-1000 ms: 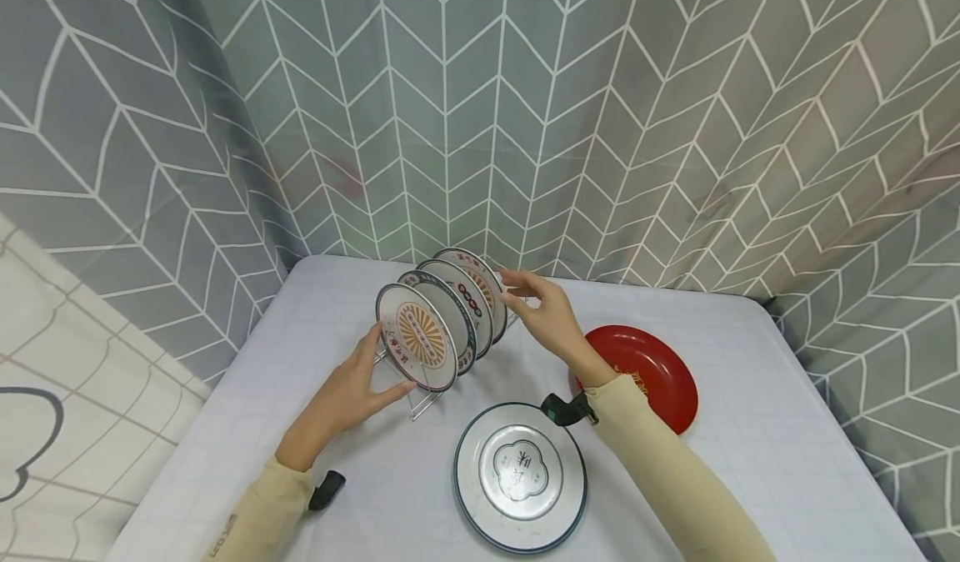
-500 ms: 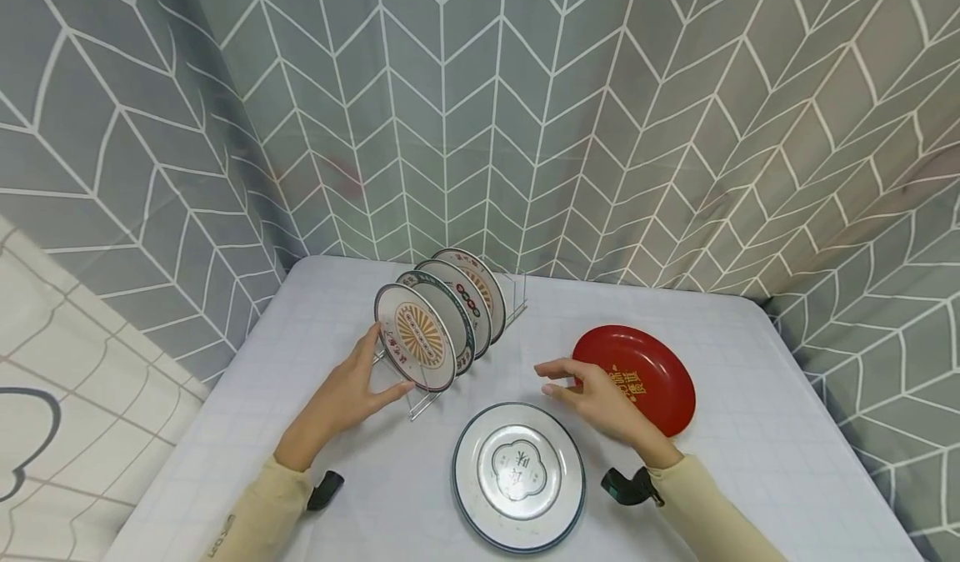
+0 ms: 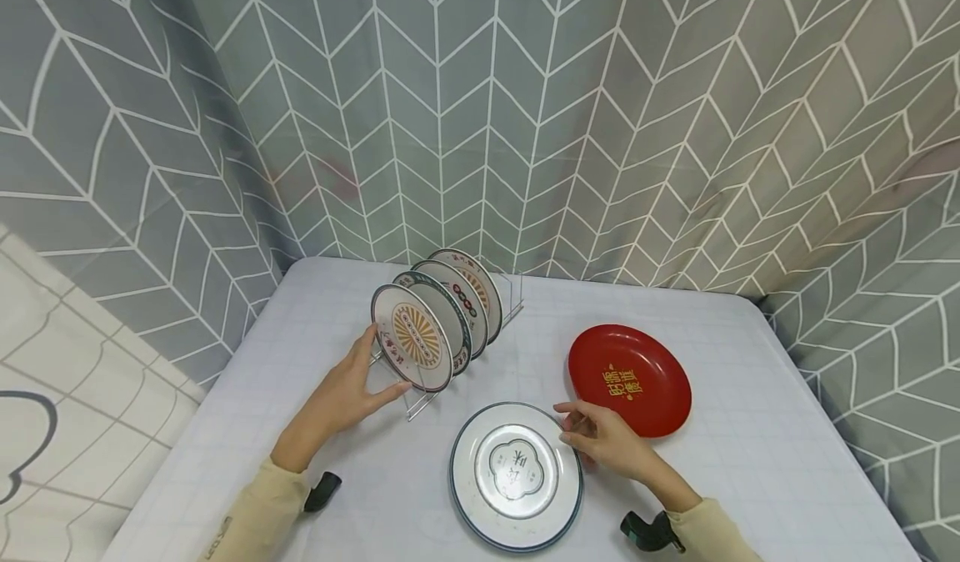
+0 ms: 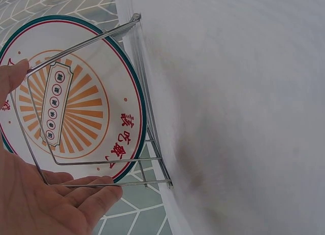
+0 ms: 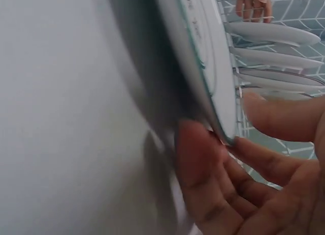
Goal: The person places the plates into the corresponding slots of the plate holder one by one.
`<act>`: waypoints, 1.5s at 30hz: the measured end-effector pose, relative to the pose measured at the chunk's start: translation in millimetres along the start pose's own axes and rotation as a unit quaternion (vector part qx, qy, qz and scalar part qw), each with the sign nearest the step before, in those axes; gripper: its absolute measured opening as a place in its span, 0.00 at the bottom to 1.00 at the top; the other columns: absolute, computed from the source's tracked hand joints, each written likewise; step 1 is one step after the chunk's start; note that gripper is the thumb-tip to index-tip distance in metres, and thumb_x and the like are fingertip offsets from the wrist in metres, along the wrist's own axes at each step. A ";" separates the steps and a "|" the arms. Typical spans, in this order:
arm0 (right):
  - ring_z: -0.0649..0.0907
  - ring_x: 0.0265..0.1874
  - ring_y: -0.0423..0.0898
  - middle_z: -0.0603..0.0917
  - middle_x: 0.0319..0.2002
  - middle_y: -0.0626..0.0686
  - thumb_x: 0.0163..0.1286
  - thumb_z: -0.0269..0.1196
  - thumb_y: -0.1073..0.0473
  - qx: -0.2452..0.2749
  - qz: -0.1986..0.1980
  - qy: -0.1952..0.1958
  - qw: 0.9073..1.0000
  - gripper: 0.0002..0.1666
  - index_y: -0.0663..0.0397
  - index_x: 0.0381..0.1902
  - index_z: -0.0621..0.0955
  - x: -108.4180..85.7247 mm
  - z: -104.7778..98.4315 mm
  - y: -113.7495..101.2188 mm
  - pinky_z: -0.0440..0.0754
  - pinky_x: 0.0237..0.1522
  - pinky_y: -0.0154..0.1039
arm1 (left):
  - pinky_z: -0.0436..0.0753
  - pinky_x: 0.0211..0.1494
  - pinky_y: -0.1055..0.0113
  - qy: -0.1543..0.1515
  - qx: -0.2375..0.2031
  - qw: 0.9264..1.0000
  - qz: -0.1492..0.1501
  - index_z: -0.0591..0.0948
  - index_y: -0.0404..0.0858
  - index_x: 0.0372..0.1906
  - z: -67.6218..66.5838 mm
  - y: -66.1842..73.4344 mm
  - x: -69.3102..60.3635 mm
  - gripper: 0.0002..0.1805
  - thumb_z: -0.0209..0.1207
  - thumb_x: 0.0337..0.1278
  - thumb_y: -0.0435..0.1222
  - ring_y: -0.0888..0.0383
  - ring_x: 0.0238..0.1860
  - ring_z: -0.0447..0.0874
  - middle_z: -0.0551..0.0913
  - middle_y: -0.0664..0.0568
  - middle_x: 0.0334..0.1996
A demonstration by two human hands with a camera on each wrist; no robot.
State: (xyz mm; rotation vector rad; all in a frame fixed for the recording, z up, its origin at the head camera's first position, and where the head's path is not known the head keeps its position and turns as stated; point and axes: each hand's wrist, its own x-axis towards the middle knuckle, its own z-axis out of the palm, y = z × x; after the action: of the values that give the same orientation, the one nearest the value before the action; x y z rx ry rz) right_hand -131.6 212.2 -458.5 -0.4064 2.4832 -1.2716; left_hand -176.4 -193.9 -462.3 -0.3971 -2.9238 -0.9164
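Observation:
Several round patterned plates (image 3: 415, 337) stand on edge in a wire dish rack (image 3: 420, 408). My left hand (image 3: 341, 399) holds the rack's near end; in the left wrist view its thumb and fingers are at the wire frame (image 4: 114, 184), in front of the nearest plate. Closer to me lies a white plate (image 3: 517, 483) with a blue rim, underside up; a second rim seems to show beneath it. My right hand (image 3: 603, 441) is at that plate's right edge. In the right wrist view fingertips (image 5: 195, 143) reach under the rim, while the thumb stays apart above it.
A red oval plate (image 3: 630, 370) with gold characters lies on the white-covered table (image 3: 765, 429), just beyond my right hand. Patterned grey curtains (image 3: 480, 112) enclose the table at the back and sides.
My right hand has come from the farthest plate in the rack back toward me, to the rim of the face-down plate. The left hand keeps its place at the rack.

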 end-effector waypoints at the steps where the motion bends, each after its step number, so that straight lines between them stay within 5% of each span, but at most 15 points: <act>1: 0.77 0.28 0.43 0.79 0.37 0.54 0.64 0.67 0.61 0.002 0.003 -0.008 1.000 0.28 0.64 0.60 0.76 -0.5 1.5 0.8 0.82 0.23 0.33 | 0.63 0.73 0.40 0.000 0.000 1.000 0.000 0.42 0.31 0.77 -0.1 -0.2 0.2 0.62 0.62 0.54 0.62 0.35 0.74 0.54 0.51 0.32 0.76; 12: 0.72 0.28 0.44 0.73 0.34 0.52 0.64 0.66 0.65 -0.025 0.014 -0.021 0.999 0.27 0.67 0.60 0.75 0.0 12.3 2.8 0.74 0.22 0.29 | 0.63 0.72 0.40 0.000 -0.002 1.000 0.003 0.42 0.30 0.77 -1.2 0.4 1.5 0.63 0.63 0.53 0.62 0.35 0.74 0.55 0.51 0.32 0.76; 30: 0.73 0.30 0.43 0.75 0.33 0.53 0.65 0.66 0.64 0.024 0.031 -0.002 0.999 0.25 0.69 0.58 0.77 2.0 12.6 2.8 0.75 0.24 0.27 | 0.64 0.72 0.41 0.002 0.004 1.000 0.000 0.42 0.32 0.77 1.9 -2.4 1.5 0.62 0.62 0.53 0.63 0.36 0.74 0.55 0.51 0.32 0.76; 40: 0.82 0.32 0.46 0.81 0.44 0.57 0.71 0.60 0.58 0.170 0.071 -0.048 0.982 0.32 0.66 0.69 0.67 -5.5 0.9 -9.9 0.87 0.28 0.39 | 0.63 0.72 0.39 0.000 0.001 1.000 -0.003 0.42 0.32 0.77 0.4 -0.5 0.3 0.62 0.63 0.53 0.62 0.35 0.74 0.54 0.51 0.33 0.76; 45: 0.81 0.33 0.46 0.79 0.47 0.59 0.71 0.60 0.58 0.184 0.064 -0.006 0.981 0.34 0.66 0.70 0.65 -7.0 -11.6 -13.9 0.85 0.27 0.36 | 0.61 0.73 0.39 -0.002 -0.004 1.000 -0.001 0.42 0.32 0.77 -0.5 0.5 -0.3 0.62 0.62 0.54 0.62 0.36 0.75 0.52 0.49 0.33 0.76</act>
State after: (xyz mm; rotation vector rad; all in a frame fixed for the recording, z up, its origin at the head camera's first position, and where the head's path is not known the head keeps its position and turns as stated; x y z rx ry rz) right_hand -128.4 215.5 -439.6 -0.1586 2.1572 -1.6207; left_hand -176.0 -193.8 -461.6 -0.3983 -2.9253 -0.9287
